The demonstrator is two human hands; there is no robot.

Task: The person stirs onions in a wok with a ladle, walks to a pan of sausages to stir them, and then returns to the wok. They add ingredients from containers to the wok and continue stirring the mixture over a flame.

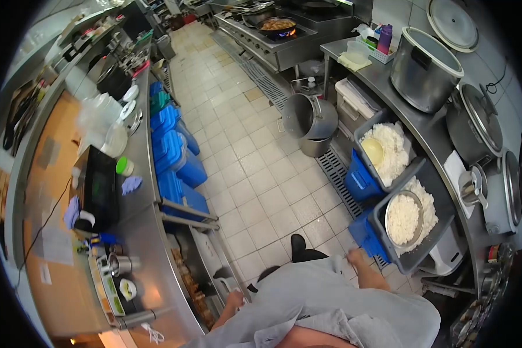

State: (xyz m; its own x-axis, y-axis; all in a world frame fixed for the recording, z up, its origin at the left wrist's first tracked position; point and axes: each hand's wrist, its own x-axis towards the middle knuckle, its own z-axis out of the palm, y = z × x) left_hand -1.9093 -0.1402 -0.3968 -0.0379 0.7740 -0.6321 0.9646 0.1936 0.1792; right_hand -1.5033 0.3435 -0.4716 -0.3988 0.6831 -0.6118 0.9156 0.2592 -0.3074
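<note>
My left hand point(235, 300) is low beside the steel counter, its fingers closed at a pale, handle-like piece point(229, 283) that I cannot make out. Just left of it, an open steel compartment point(206, 249) below the counter holds a row of brown food pieces point(190, 284). My right hand point(354, 256) hangs at my other side, close to the blue lid point(365, 235) of a grey bin point(409, 267); its fingers are too small to read. That bin holds white rice-like food point(426, 203) and a metal bowl point(419, 229) filled with the same.
A second grey bin point(412, 174) of white food stands behind. Large pots point(426, 72) line the right counter. A tilted metal pot point(307, 116) sits by the floor grate. Blue lidded bins point(171, 153) stand under the left counter. A pan point(277, 26) cooks over flame.
</note>
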